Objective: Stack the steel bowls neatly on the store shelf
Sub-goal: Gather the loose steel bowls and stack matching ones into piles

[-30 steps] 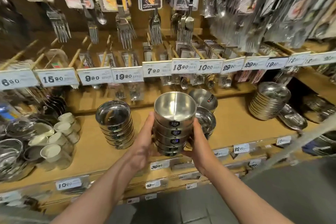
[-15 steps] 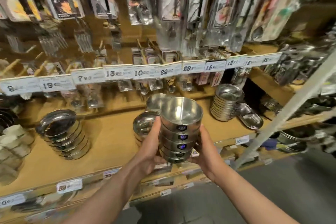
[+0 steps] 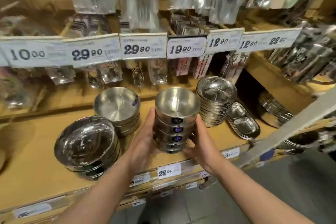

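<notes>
Shelf (image 3: 45,140) nearer now, bowl stack (image 3: 175,120) clasped between left hand (image 3: 143,142) and right hand (image 3: 201,143).

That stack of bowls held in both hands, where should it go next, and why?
Probably lower the stack of bowls onto the bare shelf just below. The left hand and right hand hold it upright between two standing piles, in an open gap.

The wooden shelf (image 3: 36,152) carries three bowl stacks (image 3: 85,143) and stacked oblong trays (image 3: 243,123).
</notes>
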{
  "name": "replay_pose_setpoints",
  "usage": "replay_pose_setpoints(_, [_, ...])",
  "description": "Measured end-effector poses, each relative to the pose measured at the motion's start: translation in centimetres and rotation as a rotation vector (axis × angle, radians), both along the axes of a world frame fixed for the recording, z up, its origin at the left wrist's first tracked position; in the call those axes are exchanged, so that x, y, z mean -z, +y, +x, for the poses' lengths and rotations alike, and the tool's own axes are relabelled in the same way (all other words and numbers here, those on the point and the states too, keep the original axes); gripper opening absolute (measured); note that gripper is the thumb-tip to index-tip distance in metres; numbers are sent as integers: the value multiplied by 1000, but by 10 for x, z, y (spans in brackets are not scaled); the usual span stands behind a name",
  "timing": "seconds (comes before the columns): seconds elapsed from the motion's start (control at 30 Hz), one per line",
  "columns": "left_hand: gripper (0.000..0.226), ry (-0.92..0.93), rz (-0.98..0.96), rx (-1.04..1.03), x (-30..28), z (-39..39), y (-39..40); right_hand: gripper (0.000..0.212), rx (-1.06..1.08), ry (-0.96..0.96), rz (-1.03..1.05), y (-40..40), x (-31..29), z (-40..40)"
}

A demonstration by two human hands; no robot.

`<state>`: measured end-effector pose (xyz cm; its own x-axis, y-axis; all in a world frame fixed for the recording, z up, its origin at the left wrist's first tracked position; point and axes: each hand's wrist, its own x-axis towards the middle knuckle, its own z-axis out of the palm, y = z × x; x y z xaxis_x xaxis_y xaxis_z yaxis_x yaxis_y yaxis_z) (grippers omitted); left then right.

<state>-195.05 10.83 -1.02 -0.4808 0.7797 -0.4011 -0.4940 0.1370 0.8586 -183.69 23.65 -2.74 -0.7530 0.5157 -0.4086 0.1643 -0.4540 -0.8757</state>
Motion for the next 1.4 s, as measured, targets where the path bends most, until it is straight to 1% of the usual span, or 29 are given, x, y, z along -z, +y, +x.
replay_pose_setpoints(0.1, [41,-1,123,35,16,-17,18,38,-24,23,-11,26,23,-21])
replay_pose_setpoints(0.17, [48,4,149,30,24,-24,30,43,-34,24,-20,41,35,-35])
replay_pose_setpoints(0.23, [57,36,94,-25,35,-31,45,48,-69,9,-13,52,42,-45])
replay_pose_setpoints(0.27, [58,22,50,-84,39,-34,53,49,-95,3,-5,57,45,-50])
replay_pose_setpoints(0.33, [48,-51,-38,-216,44,-41,65,50,-132,-4,11,65,49,-56])
replay_pose_setpoints(0.37, [45,-54,-77,-253,47,-44,69,49,-139,-8,11,69,51,-59])
replay_pose_setpoints(0.43, [47,29,-146,-269,56,-48,74,50,-146,-8,-10,76,54,-63])
replay_pose_setpoints(0.53, [47,32,-155,-270,62,-50,73,53,-175,-17,-50,85,56,-67])
replay_pose_setpoints(0.6, [49,7,-158,-298,59,-50,72,47,-205,-18,-41,89,55,-68])
replay_pose_setpoints(0.67, [57,16,-160,-332,58,-49,70,46,-245,-17,-23,92,54,-67])
replay_pose_setpoints(0.77, [74,0,-149,-329,52,-43,70,52,-282,-24,25,93,51,-65])
replay_pose_setpoints(0.8, [74,-2,-150,-332,50,-41,71,52,-282,-26,36,93,50,-64])
replay_pose_setpoints(0.87, [68,16,-164,-367,46,-39,71,47,-269,-43,48,93,47,-64])
replay_pose_setpoints(0.93, [63,89,-208,-426,43,-40,72,36,-228,-57,83,95,44,-65])
replay_pose_setpoints(1.07, [54,244,-272,-567,36,-44,74,41,-139,-57,283,100,31,-67])
replay_pose_setpoints(1.1, [52,253,-266,-578,32,-44,75,43,-133,-61,312,101,27,-67])
replay_pose_setpoints(1.17, [51,248,-256,-570,25,-45,78,35,-130,-71,303,102,22,-68])
replay_pose_setpoints(1.3, [58,245,-263,-539,20,-47,78,46,-142,-114,305,98,10,-71])
replay_pose_setpoints(1.4, [53,245,-241,-528,20,-45,76,44,-153,-105,315,95,7,-71])
